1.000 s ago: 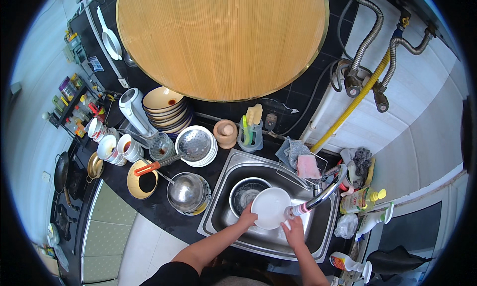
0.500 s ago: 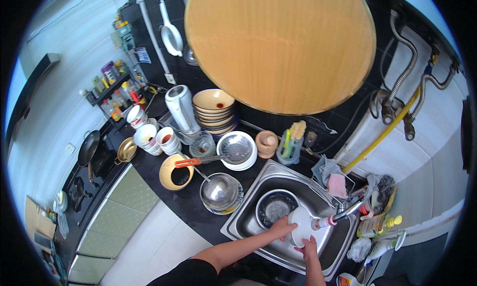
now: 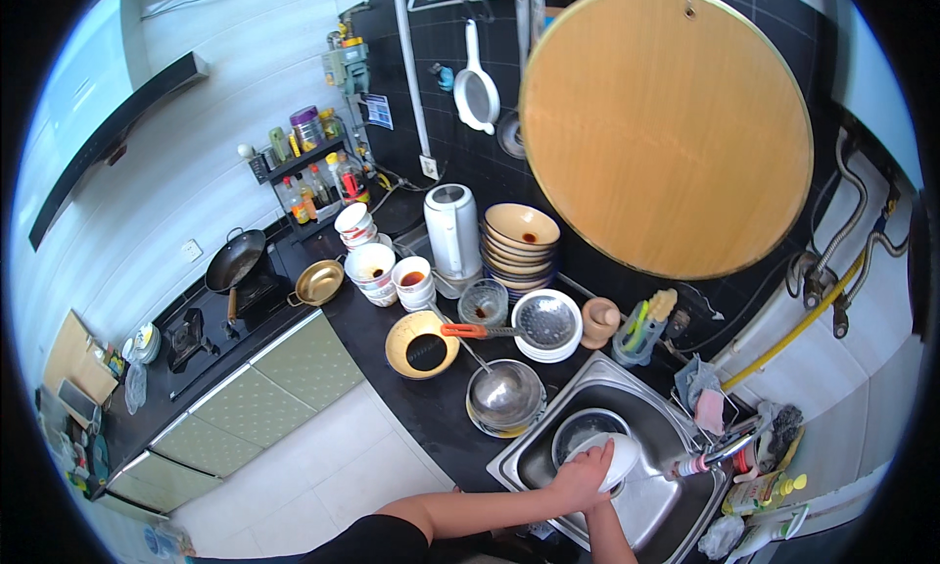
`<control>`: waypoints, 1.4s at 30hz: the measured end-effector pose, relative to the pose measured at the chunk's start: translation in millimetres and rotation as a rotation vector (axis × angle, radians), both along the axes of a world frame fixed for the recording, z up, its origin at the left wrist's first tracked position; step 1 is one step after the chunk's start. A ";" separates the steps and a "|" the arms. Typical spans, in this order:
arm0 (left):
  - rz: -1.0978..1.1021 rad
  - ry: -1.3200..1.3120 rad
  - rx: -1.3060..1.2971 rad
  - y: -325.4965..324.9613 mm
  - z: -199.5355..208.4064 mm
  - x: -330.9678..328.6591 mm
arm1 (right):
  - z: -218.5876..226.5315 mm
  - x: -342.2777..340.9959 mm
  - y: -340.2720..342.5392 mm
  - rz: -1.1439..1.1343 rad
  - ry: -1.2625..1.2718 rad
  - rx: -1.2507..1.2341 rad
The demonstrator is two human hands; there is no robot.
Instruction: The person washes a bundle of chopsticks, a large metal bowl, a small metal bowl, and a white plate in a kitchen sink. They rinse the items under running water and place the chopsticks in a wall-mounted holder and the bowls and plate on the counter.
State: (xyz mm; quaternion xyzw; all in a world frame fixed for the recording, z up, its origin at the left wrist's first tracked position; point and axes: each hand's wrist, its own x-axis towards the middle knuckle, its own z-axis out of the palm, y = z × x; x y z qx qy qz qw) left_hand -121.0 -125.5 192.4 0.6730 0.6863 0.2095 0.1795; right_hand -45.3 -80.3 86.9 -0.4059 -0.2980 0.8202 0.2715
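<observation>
My left hand [image 3: 582, 474] is closed on a white bowl [image 3: 624, 458], its fingers lying over the bowl's outside. The bowl is tilted above the steel sink [image 3: 509, 463]. My right hand [image 3: 596, 506] is close under the left one at the bowl's lower side; its fingers are hidden behind the left hand and the bowl. A round metal basin [image 3: 594, 419] sits in the sink just beyond the bowl, partly covered by it. To the right, the tap [image 3: 725, 450] reaches over the sink, apart from both hands.
Left of the sink stand a steel ladle [image 3: 505, 392] on stacked plates, a bowl of dark liquid [image 3: 397, 347], a strainer on white bowls [image 3: 546, 319] and stacked tan bowls [image 3: 522, 223]. A sponge rack [image 3: 708, 410] and a yellow-capped bottle [image 3: 754, 493] flank the tap.
My view has swung left, shifting the scene rightward. The bowl has moved away from the tap toward the basin and turned in my hands. My right hand has come in under the left.
</observation>
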 end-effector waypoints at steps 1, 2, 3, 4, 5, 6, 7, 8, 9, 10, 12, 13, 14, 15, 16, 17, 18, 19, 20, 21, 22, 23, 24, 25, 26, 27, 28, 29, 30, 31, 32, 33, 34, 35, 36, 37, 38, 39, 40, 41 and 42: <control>-0.001 -0.020 0.045 -5.5 -0.2 -7.2 | 1.2 -6.4 -1.3 -0.019 -0.027 0.054; -0.002 -0.039 0.090 -10.3 1.5 -15.6 | 2.2 -13.0 -3.0 -0.040 -0.051 0.105; 0.006 -0.060 0.058 -13.2 7.4 -25.3 | 3.6 -17.9 -3.9 -0.061 -0.083 0.152; 0.029 -0.086 0.050 -16.5 14.3 -36.4 | 5.6 -21.8 -5.4 -0.078 -0.111 0.192; 0.051 -0.112 0.042 -20.1 21.8 -48.5 | 6.7 -25.0 -7.2 -0.098 -0.133 0.233; 0.073 -0.139 0.029 -24.3 27.4 -59.8 | 6.7 -27.1 -9.8 -0.111 -0.152 0.263; 0.086 -0.141 0.031 -27.7 30.2 -73.4 | 5.3 -29.8 -10.2 -0.122 -0.179 0.278; 0.122 -0.165 0.039 -30.1 35.6 -86.8 | 3.7 -33.7 -10.2 -0.133 -0.206 0.287; 0.147 -0.189 0.095 -33.6 37.5 -100.0 | 11.4 -45.1 -7.5 -0.160 -0.259 0.254; 0.172 -0.213 0.152 -38.1 41.7 -112.2 | 20.6 -51.2 -9.3 -0.121 -0.273 0.293; 0.213 -0.264 0.099 -48.3 58.5 -134.0 | 47.9 -66.6 -11.5 -0.046 -0.301 0.373; 0.229 -0.287 0.111 -50.6 58.0 -143.9 | 49.3 -74.6 -10.6 -0.059 -0.250 0.411; 0.251 -0.304 0.131 -53.2 61.6 -153.4 | 55.9 -81.2 -10.2 -0.039 -0.231 0.433; 0.285 -0.298 0.193 -60.9 61.2 -165.2 | 67.5 -94.6 -13.2 0.002 -0.204 0.452; 0.314 -0.301 0.259 -66.2 60.0 -174.8 | 77.3 -103.8 -14.2 0.041 -0.185 0.477; 0.331 -0.381 0.301 -73.6 65.0 -185.3 | 81.2 -112.8 -16.0 0.056 -0.172 0.521; 0.381 -0.330 0.416 -81.5 65.9 -193.7 | 86.7 -122.0 -16.9 0.084 -0.160 0.541; 0.387 -0.452 0.416 -86.9 67.0 -205.4 | 91.1 -128.6 -15.0 0.138 -0.143 0.563; 0.392 -0.576 0.417 -91.9 70.8 -216.7 | 96.4 -135.6 -13.0 0.194 -0.126 0.585; 0.448 -0.691 0.389 -100.9 87.2 -224.6 | 104.2 -147.7 -15.0 0.172 -0.115 0.586; 0.555 -0.866 0.206 -109.9 93.1 -234.9 | 111.5 -153.4 -15.5 0.224 -0.115 0.580; 0.615 -1.015 0.212 -117.2 89.1 -246.3 | 115.5 -160.3 -19.2 0.201 -0.059 0.536; 0.671 -1.161 0.225 -124.8 85.9 -261.1 | 119.6 -169.5 -22.7 0.180 0.002 0.495; 0.722 -1.253 0.217 -133.9 84.4 -273.7 | 118.3 -171.7 -19.8 0.236 0.022 0.530; 0.752 -1.334 0.245 -142.1 86.0 -286.0 | 111.7 -176.3 -14.7 0.233 0.008 0.543; 0.774 -1.378 0.294 -149.9 82.4 -298.2 | 105.4 -178.8 -11.7 0.227 -0.018 0.562; 0.800 -1.424 0.350 -158.9 78.3 -311.2 | 102.5 -184.0 -9.7 0.228 -0.043 0.585; 0.767 -1.459 0.392 -168.1 78.5 -325.5 | 105.4 -189.7 -10.0 0.247 -0.054 0.605; 0.790 -1.475 0.435 -176.5 78.0 -338.9 | 108.2 -194.7 -11.4 0.267 -0.066 0.624; 0.837 -1.468 0.476 -182.5 78.2 -353.3 | 110.3 -200.7 -10.9 0.278 -0.053 0.626; 0.881 -1.460 0.515 -187.5 76.9 -368.5 | 112.6 -208.3 -8.2 0.283 -0.062 0.653; 0.919 -1.448 0.550 -194.3 73.1 -386.4 | 115.4 -218.7 -8.1 0.280 -0.063 0.657; 0.953 -1.466 0.561 -199.6 62.8 -409.0 | 118.3 -229.6 -7.7 0.272 -0.069 0.662; 0.986 -1.485 0.570 -204.3 47.3 -434.0 | 120.5 -241.4 -7.1 0.274 -0.070 0.653; 1.015 -1.506 0.585 -208.3 34.1 -458.8 | 116.8 -254.3 -4.6 0.272 -0.052 0.656; 1.065 -1.542 0.587 -211.8 24.2 -481.8 | 120.5 -268.5 -4.9 0.282 -0.051 0.670; 1.081 -1.535 0.592 -213.3 15.8 -504.1 | 126.5 -281.4 -6.0 0.290 -0.051 0.684; 1.095 -1.532 0.596 -213.3 6.7 -526.9 | 132.4 -294.9 -7.8 0.271 -0.060 0.698; 1.112 -1.530 0.594 -213.4 -3.9 -550.4 | 134.8 -306.6 -7.8 0.257 -0.066 0.694; 1.106 -1.542 0.581 -210.7 -16.7 -578.6 | 138.9 -319.4 -5.7 0.243 -0.071 0.715; 1.173 -1.511 0.588 -210.1 -28.2 -602.3 | 139.7 -333.3 -5.3 0.240 -0.074 0.725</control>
